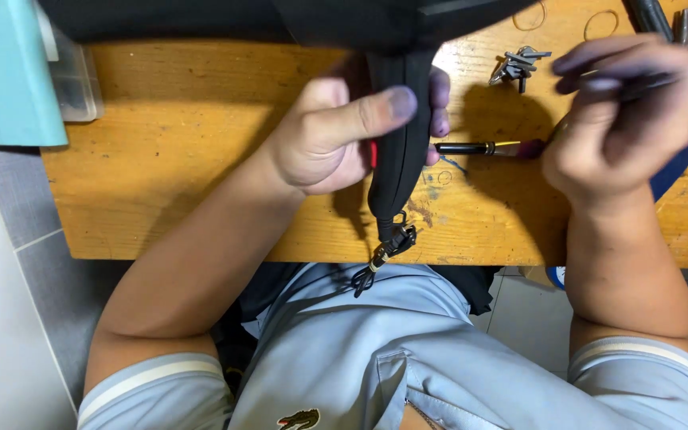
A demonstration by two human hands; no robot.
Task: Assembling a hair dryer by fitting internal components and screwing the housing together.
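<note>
Your left hand (324, 135) pinches the black strap (396, 143), which runs toward you off the surface (185, 159), while your right hand (627, 119), closed on a thin tool, hangs to its right.

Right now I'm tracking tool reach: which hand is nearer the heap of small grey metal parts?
Right. The right hand is just beside the grey parts; the left hand grips the black strap farther off.

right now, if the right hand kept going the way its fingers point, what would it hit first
The right hand points up and to the left across the wooden table. The small pile of grey metal clips looks first in that line, though the hand's height above the table is unclear.
</note>
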